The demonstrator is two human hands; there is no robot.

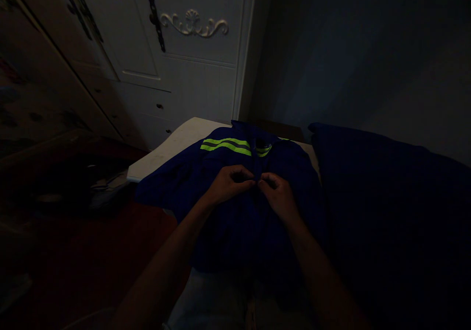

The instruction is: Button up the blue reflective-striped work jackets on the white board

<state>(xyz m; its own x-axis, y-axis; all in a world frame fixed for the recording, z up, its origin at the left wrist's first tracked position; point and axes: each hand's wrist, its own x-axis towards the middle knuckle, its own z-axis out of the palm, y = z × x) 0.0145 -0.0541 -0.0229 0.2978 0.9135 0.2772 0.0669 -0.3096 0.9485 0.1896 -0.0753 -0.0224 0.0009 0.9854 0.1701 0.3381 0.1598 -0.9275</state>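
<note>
A dark blue jacket [224,222] with yellow-green and grey reflective bands [226,146] lies spread over a white tabletop [172,143]. My left hand [231,183] pinches the cloth at the jacket's front edge, thumb and forefinger together. Close beside it, almost touching, my right hand [277,195] pinches the same front edge from the other side. Whether a button or other fastener sits between the fingertips is too dark to make out. The jacket's collar end points away from me.
Behind the table stands a white cabinet [198,80] with dark handles and a carved ornament. A dark blue cushion-like mass [386,183] fills the right side beside the wall. Dim items [110,188] lie low on the left, near a red floor [110,251].
</note>
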